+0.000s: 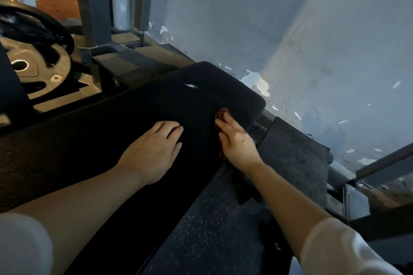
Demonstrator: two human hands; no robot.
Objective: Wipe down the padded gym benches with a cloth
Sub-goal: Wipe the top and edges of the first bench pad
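Note:
A black padded bench [125, 123] runs from the lower left to a rounded end near the wall, with a small white scuff on top. My left hand [154, 147] rests flat on the pad, fingers spread. My right hand [237, 140] lies on the pad's right edge, fingers extended, pressing a dark red cloth [221, 116] against the side. Only a small fold of the cloth shows past my fingertips and under my palm.
A grey wall [290, 29] with peeling paint stands close behind the bench end. A black weight plate [33, 60] leans in a grey metal rack [93, 13] at the left. Speckled rubber flooring [212, 230] lies below right, with a metal frame [355, 203] at the right.

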